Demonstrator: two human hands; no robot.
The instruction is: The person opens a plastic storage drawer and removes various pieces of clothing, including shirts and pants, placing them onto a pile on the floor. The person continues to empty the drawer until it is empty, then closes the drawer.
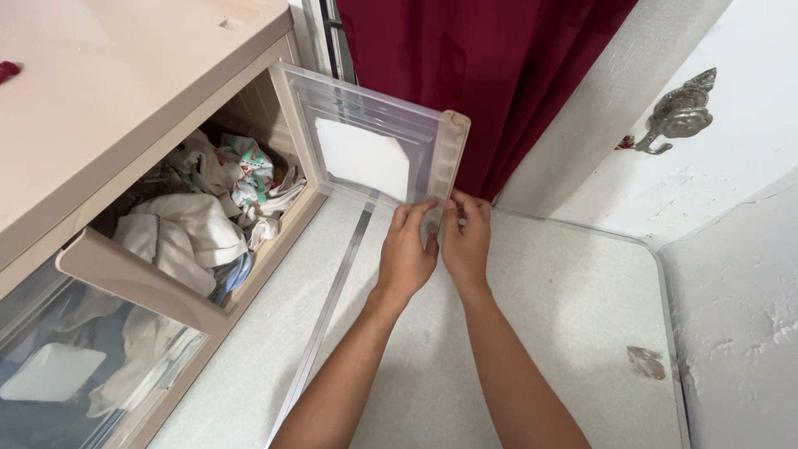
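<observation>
Clear plastic, the swung-open cabinet door (366,150) stood out from the beige storage cabinet (125,100). My left hand (405,254) and right hand (465,241) both pinched its lower outer corner, fingers closed on the beige edge strip (hands touching each other). Crumpled clothes (199,216) filled the open compartment beside it.

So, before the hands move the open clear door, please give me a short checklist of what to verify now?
1. Both hands on door: left hand and right hand hold the clear door's lower edge. Ok.
2. Door open wide: ok.
3. Clothes inside the compartment, not across the opening: ok.
4. Red curtain hangs just behind the door; touching or not: cannot tell.
5. Hinge condition: cannot tell.
</observation>
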